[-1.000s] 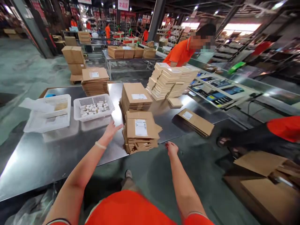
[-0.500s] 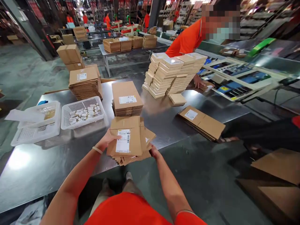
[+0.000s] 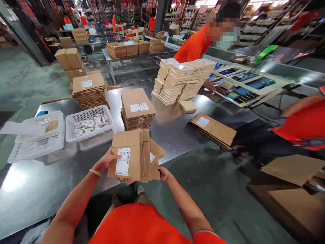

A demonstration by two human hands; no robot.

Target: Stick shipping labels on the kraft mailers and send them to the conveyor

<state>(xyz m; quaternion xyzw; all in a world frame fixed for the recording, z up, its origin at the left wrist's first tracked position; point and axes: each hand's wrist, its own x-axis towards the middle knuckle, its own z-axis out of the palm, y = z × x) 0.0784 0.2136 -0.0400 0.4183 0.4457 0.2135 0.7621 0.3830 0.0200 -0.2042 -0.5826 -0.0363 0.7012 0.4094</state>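
Between my two hands I hold a bundle of flattened cardboard boxes (image 3: 134, 144) over the table's front edge. My left hand (image 3: 109, 158) grips its left side, thumb on top beside a white printed label (image 3: 123, 161). At the lower right corner my right hand (image 3: 164, 173) is closed on the bundle, its fingers partly hidden beneath. The boxes on the right of the bundle are fanned out and tilted. Just behind stands a neat stack of flat cardboard boxes (image 3: 138, 98) with a white label on top.
The metal table (image 3: 83, 169) carries a white basket (image 3: 88, 123) of small white pieces, more white baskets (image 3: 38, 142), another cardboard stack (image 3: 88, 89), pale flat boxes (image 3: 175, 83) and a labelled cardboard pile (image 3: 213, 130). Co-workers stand behind and right. An open carton (image 3: 297, 200) sits lower right.
The bundle has shifted left and fanned wider, its right-hand boxes spreading apart. Both hands have moved slightly left and down. More of the co-worker at the right has come into view.
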